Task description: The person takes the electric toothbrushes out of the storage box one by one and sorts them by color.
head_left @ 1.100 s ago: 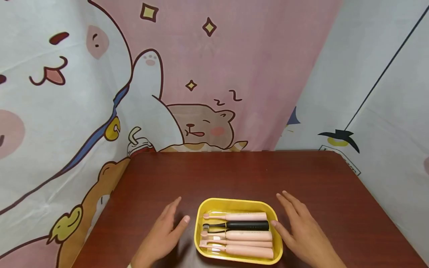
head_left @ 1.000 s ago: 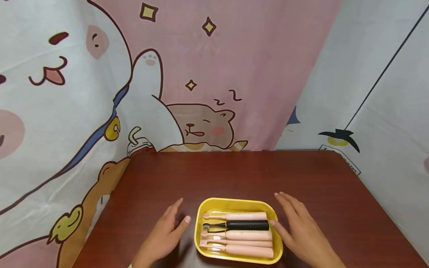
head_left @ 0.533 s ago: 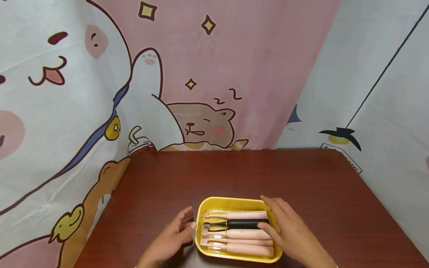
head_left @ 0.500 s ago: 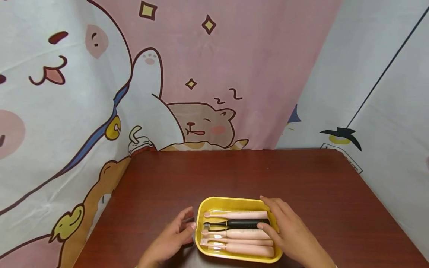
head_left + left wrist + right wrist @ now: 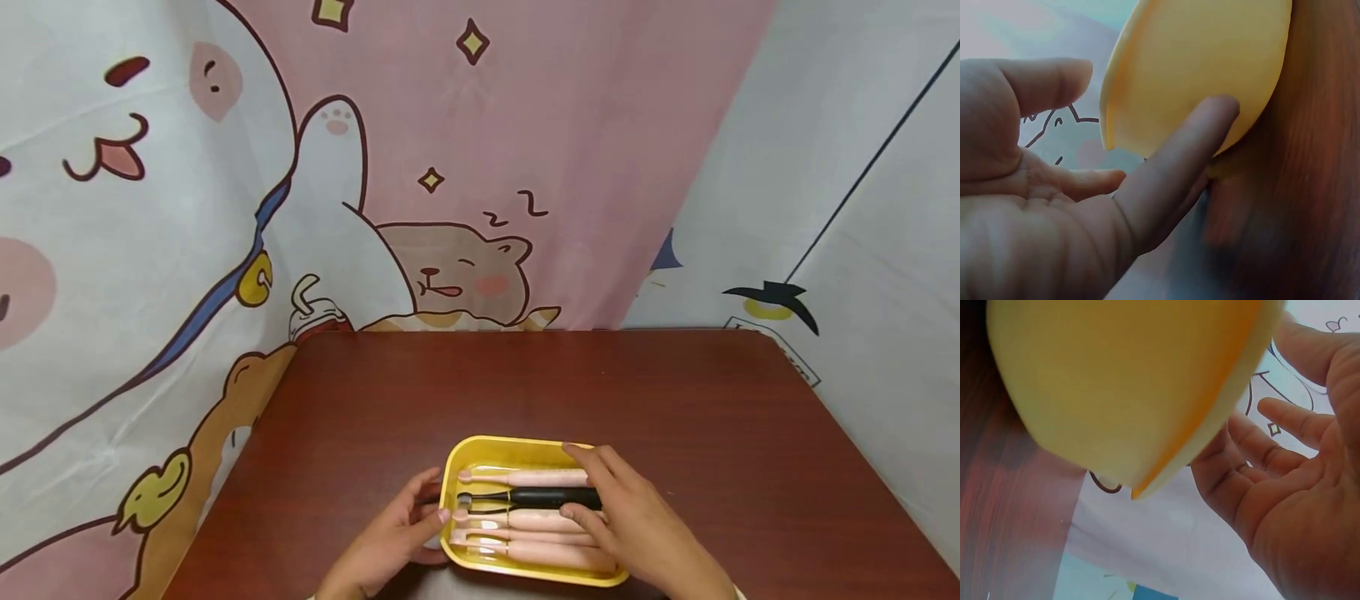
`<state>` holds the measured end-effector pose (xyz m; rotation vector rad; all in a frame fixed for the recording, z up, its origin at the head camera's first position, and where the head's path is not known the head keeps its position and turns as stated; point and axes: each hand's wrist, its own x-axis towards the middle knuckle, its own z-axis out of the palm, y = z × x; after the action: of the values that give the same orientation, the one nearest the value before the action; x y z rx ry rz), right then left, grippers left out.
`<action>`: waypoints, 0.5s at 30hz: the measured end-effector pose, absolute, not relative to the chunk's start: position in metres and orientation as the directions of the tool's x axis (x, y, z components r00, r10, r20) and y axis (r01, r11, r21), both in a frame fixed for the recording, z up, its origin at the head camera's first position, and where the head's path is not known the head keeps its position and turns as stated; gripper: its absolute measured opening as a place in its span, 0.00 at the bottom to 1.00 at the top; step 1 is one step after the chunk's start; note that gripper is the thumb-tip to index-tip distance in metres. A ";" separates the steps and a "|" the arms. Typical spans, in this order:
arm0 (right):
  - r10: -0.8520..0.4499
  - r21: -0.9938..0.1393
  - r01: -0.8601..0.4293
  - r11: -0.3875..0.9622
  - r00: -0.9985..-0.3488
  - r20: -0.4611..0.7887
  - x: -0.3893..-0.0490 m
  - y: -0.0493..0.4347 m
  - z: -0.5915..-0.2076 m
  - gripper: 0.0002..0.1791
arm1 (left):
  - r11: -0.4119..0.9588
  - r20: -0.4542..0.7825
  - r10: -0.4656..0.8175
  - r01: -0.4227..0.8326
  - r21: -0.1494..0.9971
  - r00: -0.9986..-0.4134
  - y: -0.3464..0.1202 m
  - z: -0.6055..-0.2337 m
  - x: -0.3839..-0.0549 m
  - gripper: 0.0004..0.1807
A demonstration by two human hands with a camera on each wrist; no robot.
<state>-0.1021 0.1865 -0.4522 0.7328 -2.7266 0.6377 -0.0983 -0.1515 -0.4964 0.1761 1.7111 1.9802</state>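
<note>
A yellow tray (image 5: 517, 450) on the table holds several pale pink electric toothbrushes (image 5: 555, 554) and a black electric toothbrush (image 5: 547, 497), side by side with heads to the left. My left hand (image 5: 397, 533) is at the tray's left end, thumb tip at the rim. In the left wrist view, one extended finger lies against the tray's outer wall (image 5: 1197, 56). My right hand (image 5: 637, 525) reaches over the right end, relaxed fingers spread, covering the ends of some handles. The right wrist view shows its thumb near the rim of the yellow tray (image 5: 1104, 381).
The dark red-brown table (image 5: 525, 383) extends behind and to both sides of the tray. A curtain (image 5: 600, 167) with cartoon animals hangs behind and beside the table.
Both hands have moved inward to the tray's ends, the right one now over the right rim. The toothbrushes keep their places in the tray. The head view has shifted slightly.
</note>
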 end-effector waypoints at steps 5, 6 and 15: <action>-0.465 -0.291 -0.581 0.760 -0.799 0.382 -0.104 0.180 -0.455 0.43 | -0.107 -0.229 0.459 -0.309 0.945 -0.859 -0.150 -0.500 -0.100 0.37; -0.471 -0.280 -0.589 0.758 -0.792 0.389 -0.104 0.179 -0.455 0.42 | -0.108 -0.233 0.457 -0.313 0.943 -0.858 -0.150 -0.500 -0.100 0.37; -0.469 -0.310 -0.496 0.811 -0.868 0.162 -0.100 0.165 -0.454 0.35 | -0.130 -0.221 0.465 -0.314 0.941 -0.857 -0.149 -0.502 -0.099 0.35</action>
<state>-0.1005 0.1650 -0.4535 0.7778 -2.9155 0.5322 -0.0990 -0.1489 -0.5018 0.1689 1.6419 2.0296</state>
